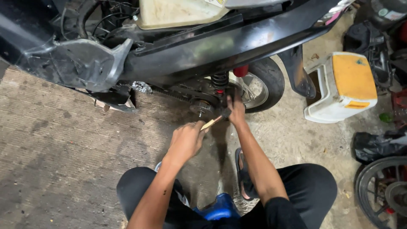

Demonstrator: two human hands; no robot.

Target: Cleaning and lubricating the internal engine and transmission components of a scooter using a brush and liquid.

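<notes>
Left hand (185,142) grips a wooden-handled brush (215,120) beside the clutch pulley (202,108). Right hand (236,111) braces there, grasp unclear. The bristles or fingers could likely catch on the pulley's belt.

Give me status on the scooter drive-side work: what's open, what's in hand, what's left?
Done: the drive side is uncovered, belt and pulley exposed. In hand: left hand holds a wooden-handled brush toward the pulley; right hand rests beside the rear wheel. Left: no cover is on the drive side, so it stands open.

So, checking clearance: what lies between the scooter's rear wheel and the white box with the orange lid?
Head view: a black mudguard flap hangs between rear wheel and box.
</notes>
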